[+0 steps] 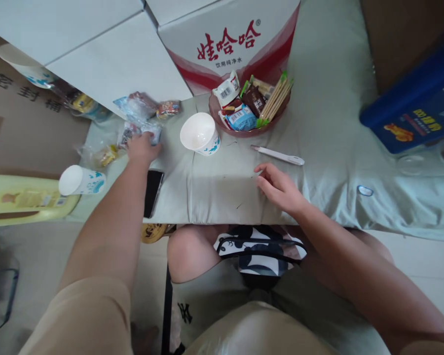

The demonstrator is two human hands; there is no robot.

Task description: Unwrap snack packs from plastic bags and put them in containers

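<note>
My left hand (142, 148) reaches out to a clear snack packet (138, 130) on the cloth-covered table (318, 138); its fingers curl on the packet. More wrapped snacks (140, 106) lie just beyond it. My right hand (277, 187) rests on the cloth near the front edge, fingers loosely apart, holding nothing. A white paper cup (200, 134) stands tilted between my hands. A white thermometer-like pen (278, 155) lies just beyond my right hand. A pink bowl (222, 118) full of snack packets and sticks sits behind the cup.
A black phone (153, 192) lies by my left forearm. Another paper cup (80, 180) lies on its side on a yellow stool (22, 202). A red-and-white carton (229, 39) stands behind the bowl. A blue box (418, 108) is at right.
</note>
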